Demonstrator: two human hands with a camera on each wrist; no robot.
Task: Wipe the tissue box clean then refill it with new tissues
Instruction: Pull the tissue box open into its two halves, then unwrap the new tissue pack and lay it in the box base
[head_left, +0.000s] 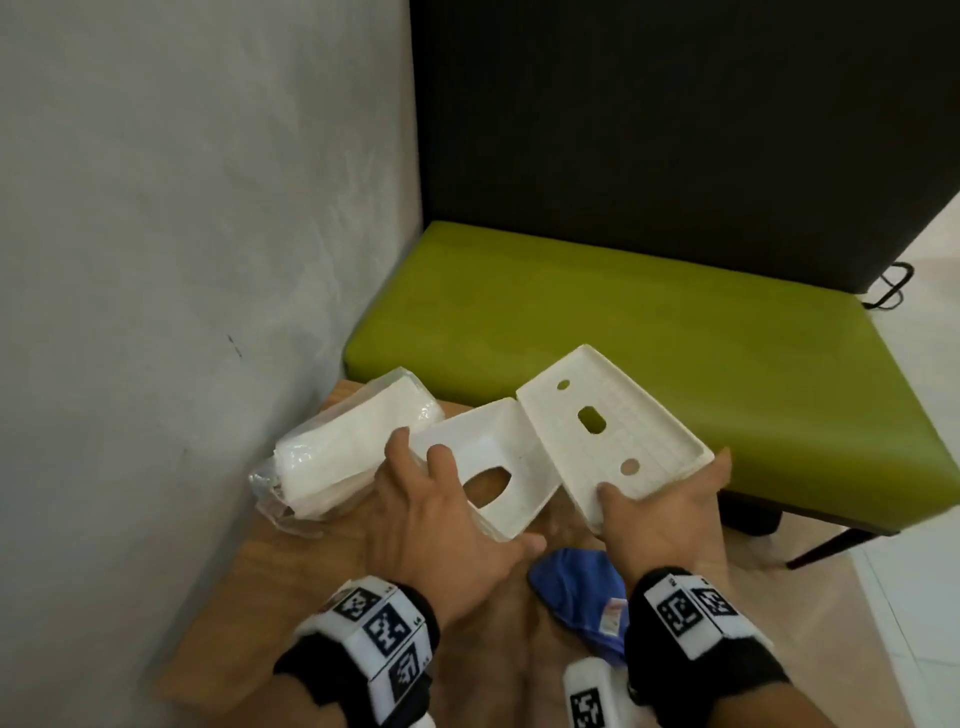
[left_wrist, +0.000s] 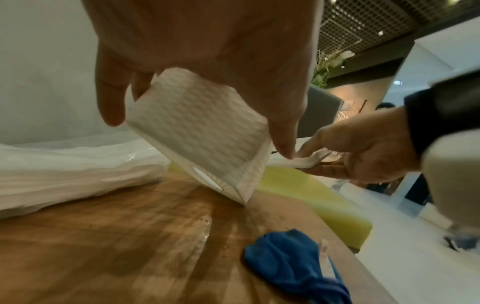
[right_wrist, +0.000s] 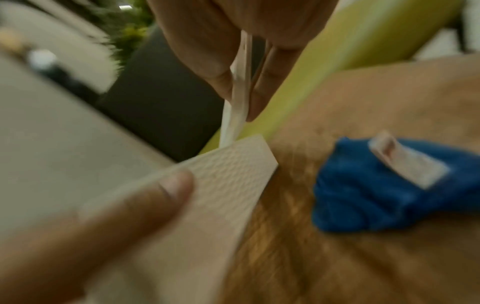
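Left hand (head_left: 441, 525) grips the tissue box body (head_left: 485, 467), fingers over its top edge, thumb under the near corner. The oval slot faces up toward the person. Right hand (head_left: 670, 512) grips the flat base panel (head_left: 610, 423), thumb on the inner face, fingers wrapped under the far edge. The left wrist view shows that right hand (left_wrist: 363, 152) pinching the thin panel edge. Panel has three holes and a raised rim, and tilts up to the right. The two pieces meet along one edge, opened like a book and held just above the table (head_left: 270, 587). Box is empty inside.

Blue cloth (head_left: 576, 587) lies crumpled on the table below the right hand, white tag on it. Pack of new tissues (head_left: 353, 447) in clear plastic lies on the table left of the box, against the grey wall (head_left: 182, 208). Green bench seat (head_left: 649, 332) with dark backrest (head_left: 675, 119) is beyond the table. Both wrists wear black bands with marker tags.
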